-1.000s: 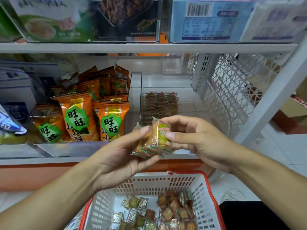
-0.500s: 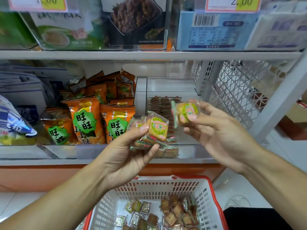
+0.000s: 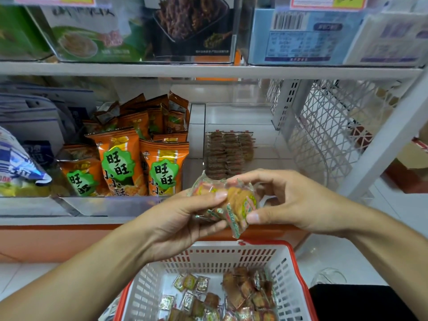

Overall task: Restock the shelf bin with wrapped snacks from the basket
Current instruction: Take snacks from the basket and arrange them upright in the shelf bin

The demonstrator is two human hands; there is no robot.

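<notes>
- A white slotted plastic basket with a red rim (image 3: 208,258) sits nearest, at the bottom of the view. It holds a loose heap of small wrapped snacks (image 3: 243,295), too many and too overlapped to count: silvery-green ones to the left, brown ones piled to the right.
- Above the basket, the left hand (image 3: 176,225) holds a small stack of clear-wrapped golden snacks with green-and-red labels (image 3: 234,202); its thumb lies over the top and its fingers curl beneath. The number in the stack cannot be told.
- The right hand (image 3: 296,202) meets the same stack from the right, thumb below and fingertips above pinching the outermost packet.
- Behind the hands, the clear plastic shelf bin (image 3: 268,140) on the lower shelf holds three neat rows of brown wrapped snacks (image 3: 228,154) standing on edge.
- Left of that bin, orange snack bags with green badges (image 3: 141,158) stand in a neighbouring clear bin: three in the front row, more behind.
- At the far left lies one blue-and-white bag (image 3: 18,167).
- A white lattice shelf divider (image 3: 328,126) stands to the right.
- On the upper shelf, clear bins hold green, black and pale blue packages (image 3: 301,35), with two price labels just visible at the top edge.
</notes>
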